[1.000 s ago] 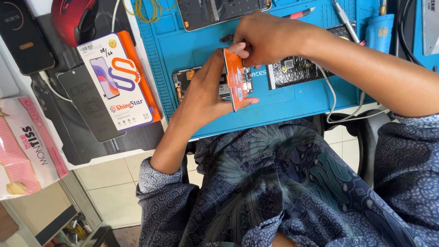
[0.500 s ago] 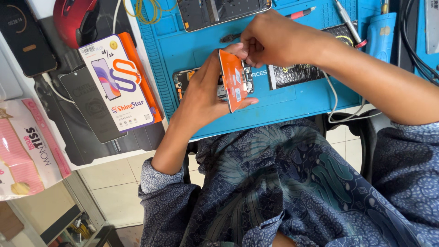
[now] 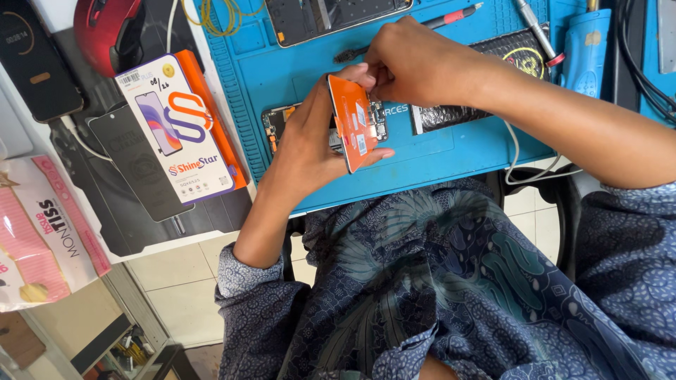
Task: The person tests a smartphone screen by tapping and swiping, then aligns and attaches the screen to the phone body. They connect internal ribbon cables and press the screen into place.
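Your left hand (image 3: 310, 144) is wrapped around a thin orange panel (image 3: 353, 121), gripping it on edge so it stands tilted above the blue work mat (image 3: 436, 151); the thumb sits along its near side and the fingers curl behind it. Your right hand (image 3: 415, 60) is bunched at the panel's upper corner, fingertips pinched tightly together there, touching the top edge; whether they hold some small piece between them cannot be told from this view.

Directly under the panel, lying flat on the mat, is an opened phone body (image 3: 282, 123) with its circuit parts showing, partly hidden by your left hand. Just beside it to the right rests a dark bubble-wrap pouch (image 3: 458, 112), with your right forearm crossing over it. Farther up the mat lies another phone frame (image 3: 331, 15), and near it a red-tipped tool (image 3: 451, 15) and a metal screwdriver (image 3: 536, 32). A coil of yellow wire (image 3: 211, 15) sits at the mat's upper left corner.

Off the mat on the table's left side stands a white and orange retail box (image 3: 179, 127), resting on a dark glass sheet (image 3: 137, 169). A red mouse (image 3: 105, 28) and a black phone (image 3: 32, 60) lie beyond it, and a pink tissue pack (image 3: 42, 232) lies at the far left.
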